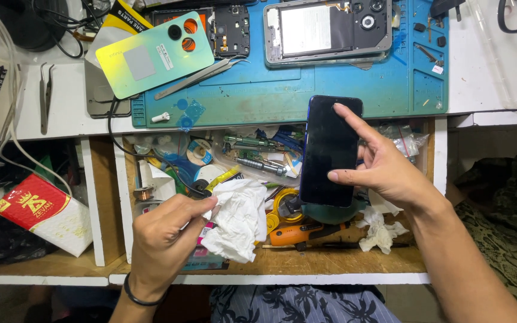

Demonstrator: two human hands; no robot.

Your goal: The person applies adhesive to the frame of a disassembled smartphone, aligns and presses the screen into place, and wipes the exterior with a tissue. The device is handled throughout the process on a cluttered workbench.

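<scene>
Wipe step: right hand [384, 170] grips phone [329, 149] over desk's front edge, left hand [166, 236] pinches tissue [237, 218]; next likely tissue to screen.

Black-screened phone [329, 151] with a deep blue edge sits just below the blue work mat [330, 90], a white crumpled tissue [237, 218] lower left of the mat, a yellow-to-mint-green gradient back cover [151, 57] on its left end, orange-handled tool [300, 233] beneath.
</scene>
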